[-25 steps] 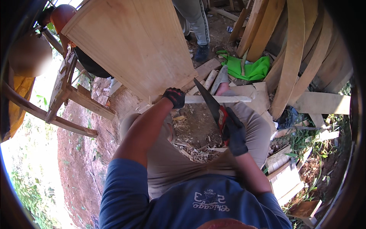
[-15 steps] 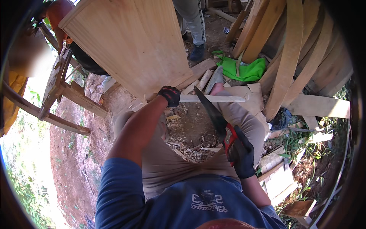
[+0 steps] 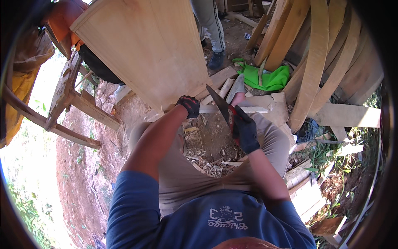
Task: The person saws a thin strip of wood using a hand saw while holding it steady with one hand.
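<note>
In a black glove, my left hand (image 3: 189, 106) is closed around a thin, pale strip of wood (image 3: 253, 109) that runs sideways in front of my knees. My right hand (image 3: 246, 131), also gloved, grips the handle of a handsaw with a dark blade (image 3: 218, 99) and some red on the handle. The blade slants away to the left and crosses the strip a little right of my left hand. Whether its teeth touch the wood, I cannot tell. Behind the strip leans a large wooden panel (image 3: 145, 50), its lower end close to my left hand.
Wood shavings (image 3: 215, 164) litter the ground between my legs. Long planks (image 3: 315, 54) lean at the far right, near a green cloth (image 3: 265, 77). A wooden frame (image 3: 62, 93) stands at left. Another person's legs (image 3: 212, 29) show beyond the panel, and an orange-clad person (image 3: 62, 25) at far left.
My right hand has moved forward and to the left with the handsaw, bringing more of the blade across the strip. My left hand keeps its hold, with only a slight shift in view.
</note>
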### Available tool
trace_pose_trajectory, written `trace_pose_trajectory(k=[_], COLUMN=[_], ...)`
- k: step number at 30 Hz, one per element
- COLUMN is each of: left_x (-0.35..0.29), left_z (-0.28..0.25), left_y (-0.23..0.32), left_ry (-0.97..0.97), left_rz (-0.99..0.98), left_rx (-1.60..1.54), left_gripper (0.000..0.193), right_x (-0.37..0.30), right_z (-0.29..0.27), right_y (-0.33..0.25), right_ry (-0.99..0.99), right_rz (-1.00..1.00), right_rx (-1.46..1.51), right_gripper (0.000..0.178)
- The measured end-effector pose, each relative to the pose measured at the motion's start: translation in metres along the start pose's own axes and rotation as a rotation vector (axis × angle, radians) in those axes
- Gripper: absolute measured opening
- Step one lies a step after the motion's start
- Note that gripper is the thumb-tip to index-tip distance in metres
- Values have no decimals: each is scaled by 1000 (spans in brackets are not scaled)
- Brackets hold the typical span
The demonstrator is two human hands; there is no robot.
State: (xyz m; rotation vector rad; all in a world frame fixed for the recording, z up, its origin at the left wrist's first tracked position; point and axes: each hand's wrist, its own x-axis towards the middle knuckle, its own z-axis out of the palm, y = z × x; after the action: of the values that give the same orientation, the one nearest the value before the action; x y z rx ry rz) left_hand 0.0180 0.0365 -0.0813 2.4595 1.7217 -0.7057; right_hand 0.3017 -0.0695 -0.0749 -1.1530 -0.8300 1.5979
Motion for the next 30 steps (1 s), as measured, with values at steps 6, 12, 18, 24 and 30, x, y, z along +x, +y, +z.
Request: trace_pose_trajectory(k=[6, 12, 18, 24, 30], left_x=[-4, -3, -2, 5, 5], left_z=[5, 3, -2, 1, 12], left_y=[-5, -2, 0, -5, -8], left_ry=[38, 63, 67, 74, -98], left_rz=[2, 48, 80, 80, 39], left_rx=[-9, -15, -29, -19, -72], left_gripper=[40, 37, 37, 39, 40], right_x=[-101, -150, -57, 31, -23], right_z=[-47, -72, -39, -7, -23], right_y=[-37, -50, -15, 13, 20], right_ry=[-73, -57, -49, 1, 76], right_rz=[22, -19, 32, -39, -145], right_rx=[141, 90, 236, 57, 38], right_gripper=[47, 52, 50, 43, 43])
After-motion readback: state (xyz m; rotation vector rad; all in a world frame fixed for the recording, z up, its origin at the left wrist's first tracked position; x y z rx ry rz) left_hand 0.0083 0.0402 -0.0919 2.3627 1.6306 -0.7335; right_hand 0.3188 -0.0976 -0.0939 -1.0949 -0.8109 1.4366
